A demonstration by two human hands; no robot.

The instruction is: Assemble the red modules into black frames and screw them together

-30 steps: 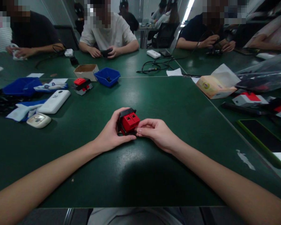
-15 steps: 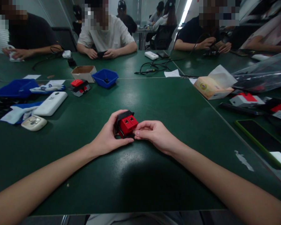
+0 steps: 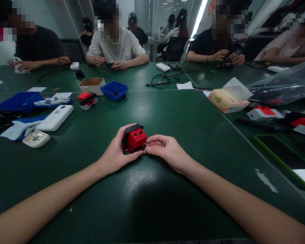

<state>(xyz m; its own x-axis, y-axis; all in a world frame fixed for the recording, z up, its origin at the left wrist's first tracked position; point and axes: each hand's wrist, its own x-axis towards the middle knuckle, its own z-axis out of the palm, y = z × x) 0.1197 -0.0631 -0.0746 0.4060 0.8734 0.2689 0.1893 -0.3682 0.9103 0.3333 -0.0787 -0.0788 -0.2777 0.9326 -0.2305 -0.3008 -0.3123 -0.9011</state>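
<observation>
My left hand (image 3: 117, 149) is wrapped round a red block with a black frame (image 3: 137, 138), tilted just above or on the green table. Two small rectangular, USB-like sockets show on the block's red upper face. The fingers of this hand are mostly hidden behind the block, while the thumb lies along its near side. At the block's lower right corner, my right hand (image 3: 165, 149) is closed in a pinch, thumb against fingertips. Something small and dark shows by those fingertips, too small to name.
Ahead stand a blue bin (image 3: 114, 90), a cardboard box (image 3: 92, 85) and another red-and-grey block (image 3: 86, 100). On the left lie a white power bank-like case (image 3: 55, 118) and gloves (image 3: 53, 101). A tissue pack (image 3: 228, 100) and a green-edged phone (image 3: 282, 159) are on the right. Several people sit opposite.
The view has tilted, so the scene sits slightly lower. The red block has turned a little in my left hand, and my left thumb is closer to my right fingertips.
</observation>
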